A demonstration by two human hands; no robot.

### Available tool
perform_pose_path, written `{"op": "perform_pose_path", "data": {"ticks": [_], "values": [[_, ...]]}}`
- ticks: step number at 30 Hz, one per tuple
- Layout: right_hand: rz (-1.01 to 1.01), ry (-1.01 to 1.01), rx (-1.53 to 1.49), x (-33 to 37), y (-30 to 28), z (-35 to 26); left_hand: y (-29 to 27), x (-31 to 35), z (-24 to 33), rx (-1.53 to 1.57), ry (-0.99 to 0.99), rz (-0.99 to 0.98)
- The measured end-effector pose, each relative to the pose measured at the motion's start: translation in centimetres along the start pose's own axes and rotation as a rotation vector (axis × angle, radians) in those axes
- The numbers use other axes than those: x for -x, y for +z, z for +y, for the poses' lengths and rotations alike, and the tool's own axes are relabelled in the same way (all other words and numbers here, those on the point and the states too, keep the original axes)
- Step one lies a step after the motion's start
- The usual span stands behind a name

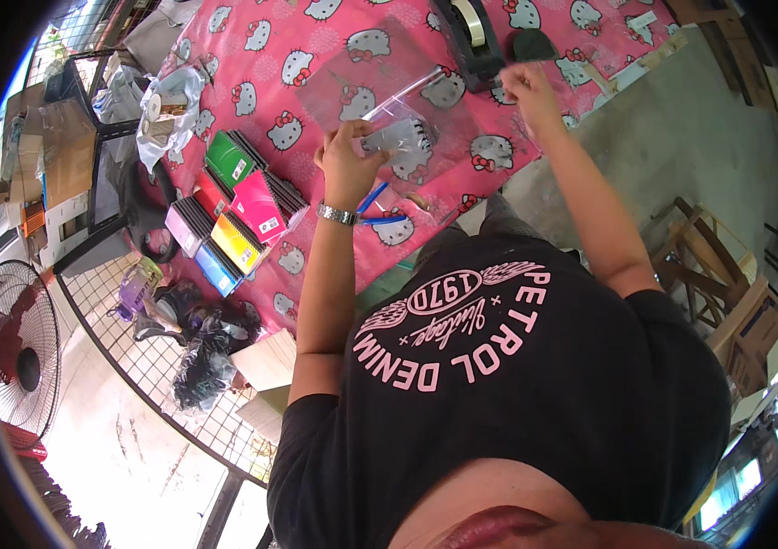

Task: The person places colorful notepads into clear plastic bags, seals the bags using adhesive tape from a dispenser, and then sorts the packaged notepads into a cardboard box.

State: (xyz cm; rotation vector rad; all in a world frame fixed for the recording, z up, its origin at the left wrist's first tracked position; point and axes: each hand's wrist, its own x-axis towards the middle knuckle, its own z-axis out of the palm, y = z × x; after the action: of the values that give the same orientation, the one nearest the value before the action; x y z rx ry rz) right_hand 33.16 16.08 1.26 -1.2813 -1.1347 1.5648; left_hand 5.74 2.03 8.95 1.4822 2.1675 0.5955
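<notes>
Two bare hands worked over a table (316, 20) spread with pink cloth patterned with cat faces. The left hand (348, 165), a metal watch (337, 213) at its wrist, had thumb and fingers bent and apart at the left end of a small grey notebook (398, 137). They touched it there; whether they pinched it or merely rested on it could not be told. That notebook lay near the table's front edge, among clear plastic (329, 87) that spread out beyond it, its dark coils toward the right.

The right hand (528, 96) was raised to the right, well apart from the left one, with fingers curled in and closed; whether anything thin sat between them could not be told. Just beyond it stood a black tape dispenser (477, 69) with a pale roll (469, 23), and beside that a dark, rounded thing (533, 46) of unclear kind.

A blue-handled tool (384, 220) lay just right of the watch. To the left of the left hand, coil-bound notebooks (259, 206) in green, red, pink, yellow, blue and lilac lay grouped, some overlapping. Farther back on the left was a white bag (169, 114); a fan (27, 366) stood off to the left.
</notes>
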Motion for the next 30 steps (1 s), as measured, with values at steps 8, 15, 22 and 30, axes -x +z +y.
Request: {"op": "perform_pose_path", "data": {"ticks": [8, 15, 22, 30], "values": [[-0.756, 0.454, -0.298, -3.6, 5.0, 8.9, 0.0, -0.9, -0.1, 0.133, 0.092, -0.027], [-1.435, -0.252, 1.186, -5.0, 17.3, -7.9, 0.7, 0.2, -1.7, 0.126, 0.058, 0.001], [-0.963, -0.159, 0.784, -3.7, 13.8, -4.7, 2.5, 2.4, -2.6, 0.497, 0.086, 0.257], [-1.009, -0.699, 0.907, 4.7, 15.4, -7.3, 8.1, 10.3, -6.6, 1.273, -0.699, -0.677]]}}
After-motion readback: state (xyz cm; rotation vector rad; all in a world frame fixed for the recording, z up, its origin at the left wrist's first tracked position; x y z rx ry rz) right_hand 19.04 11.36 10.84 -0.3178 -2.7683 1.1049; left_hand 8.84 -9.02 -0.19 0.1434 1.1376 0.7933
